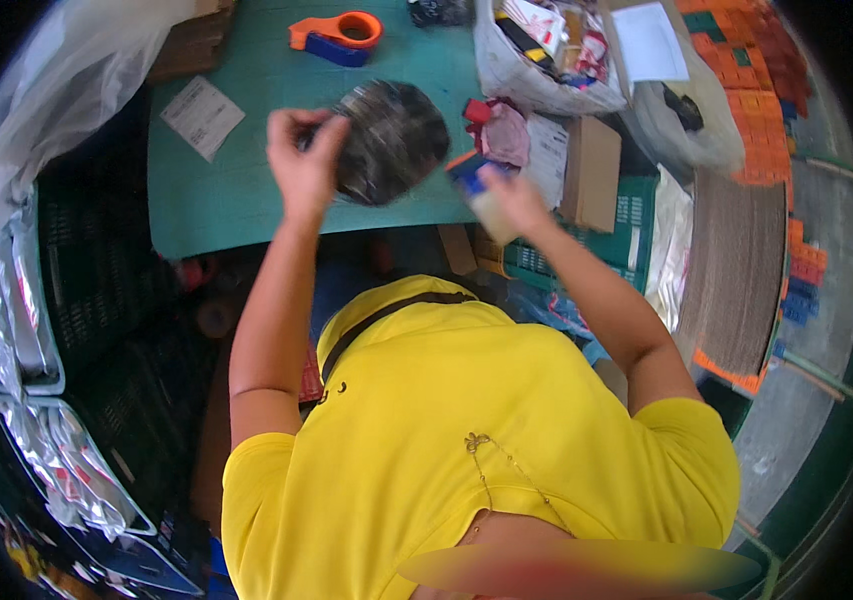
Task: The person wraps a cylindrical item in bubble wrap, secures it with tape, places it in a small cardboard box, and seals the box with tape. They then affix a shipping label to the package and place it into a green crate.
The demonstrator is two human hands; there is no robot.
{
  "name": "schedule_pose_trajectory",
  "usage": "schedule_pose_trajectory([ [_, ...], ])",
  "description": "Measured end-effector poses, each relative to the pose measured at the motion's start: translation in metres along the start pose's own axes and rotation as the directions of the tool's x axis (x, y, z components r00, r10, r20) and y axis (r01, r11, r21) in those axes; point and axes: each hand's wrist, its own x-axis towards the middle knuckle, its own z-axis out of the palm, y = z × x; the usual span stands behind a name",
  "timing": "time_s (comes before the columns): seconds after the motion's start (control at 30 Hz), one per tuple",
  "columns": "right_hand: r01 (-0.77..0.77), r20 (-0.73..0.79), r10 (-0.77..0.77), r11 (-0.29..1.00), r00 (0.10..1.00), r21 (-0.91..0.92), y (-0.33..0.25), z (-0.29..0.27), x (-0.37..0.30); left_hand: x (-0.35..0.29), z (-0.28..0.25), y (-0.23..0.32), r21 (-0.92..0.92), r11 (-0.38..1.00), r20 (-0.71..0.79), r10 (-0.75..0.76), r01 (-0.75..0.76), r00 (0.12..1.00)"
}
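My left hand [306,165] is closed on the left edge of a black plastic-wrapped package [394,145], roundish and shiny, held over the green tabletop [206,205]. To its right, my right hand [520,205] grips a tape dispenser [471,178], blue and cream with an orange edge. Motion blurs it, so its details are hard to make out. The dispenser's orange end is close to the package's right side; whether tape joins them I cannot tell. A white printed label [202,117] lies on the table, left of my left hand.
Another tape dispenser [338,38], orange and blue, lies at the back. A white sack [546,85] of mixed goods stands back right, near a pink crumpled item [504,135] and a cardboard box [591,172]. Stacked cardboard [736,270] is at right; crates [96,270] line the left.
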Motion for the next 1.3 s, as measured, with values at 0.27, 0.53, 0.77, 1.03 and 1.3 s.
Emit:
schedule_pose_trajectory([
  [0.27, 0.492, 0.121, -0.681, 0.630, 0.722, 0.601, -0.178, -0.009, 0.002, -0.137, 0.018, -0.036, 0.227, 0.820, 0.205, 0.487, -0.525, 0.849],
  [0.53, -0.004, 0.657, -0.168, 0.968, 0.735, 0.251, -0.173, -0.047, -0.056, -0.117, 0.023, -0.030, 0.207, 0.851, -0.081, 0.507, -0.483, 0.858],
  [0.77, 0.167, 0.436, -0.359, 0.893, 0.825, 0.418, -0.115, -0.061, -0.123, -0.008, 0.003, -0.024, -0.103, 0.959, -0.203, 0.240, -0.264, 0.949],
  [1.03, 0.582, 0.058, -0.770, 0.527, 0.635, 0.619, -0.185, 0.031, -0.014, 0.116, -0.043, -0.022, 0.172, 0.803, -0.006, 0.580, -0.570, 0.815],
  [1.3, 0.504, 0.060, -0.757, 0.489, 0.651, 0.712, -0.187, 0.046, 0.002, 0.146, -0.039, -0.066, 0.537, 0.640, 0.083, 0.609, -0.550, 0.789],
])
